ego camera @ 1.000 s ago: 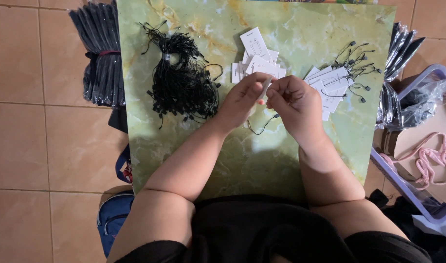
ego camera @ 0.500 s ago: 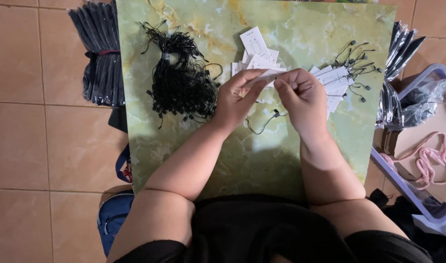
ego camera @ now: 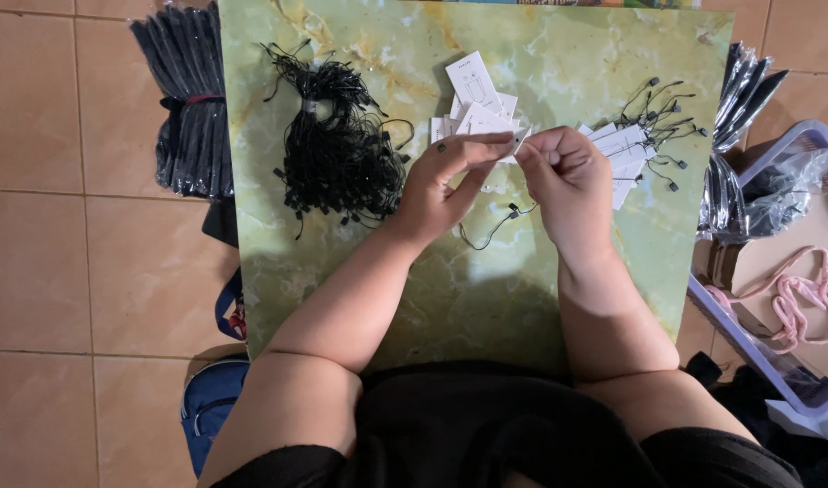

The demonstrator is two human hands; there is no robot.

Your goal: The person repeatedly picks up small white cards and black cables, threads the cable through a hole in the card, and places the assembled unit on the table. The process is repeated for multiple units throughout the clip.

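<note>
My left hand (ego camera: 445, 181) and my right hand (ego camera: 567, 176) meet above the green marble board (ego camera: 360, 271). Together they pinch a small white paper tag (ego camera: 515, 140) between the fingertips. A thin black string loop (ego camera: 497, 224) with a small clasp hangs down from the tag between the hands. Just behind the hands lies a loose pile of white tags (ego camera: 475, 104). To the left is a big bundle of black string loops (ego camera: 337, 154). To the right of my right hand lie white tags with black strings attached (ego camera: 635, 140).
Packs of black items in clear wrap lie on the tiled floor at the left (ego camera: 188, 108) and at the right (ego camera: 748, 99). A purple plastic basket (ego camera: 748, 339) at the right holds pink cord (ego camera: 793, 298) and bags. A blue bag (ego camera: 215, 407) sits by my left knee.
Both hands have lifted slightly up the board with the tag held between them; the black string has swung a little under them. Nothing else has moved.
</note>
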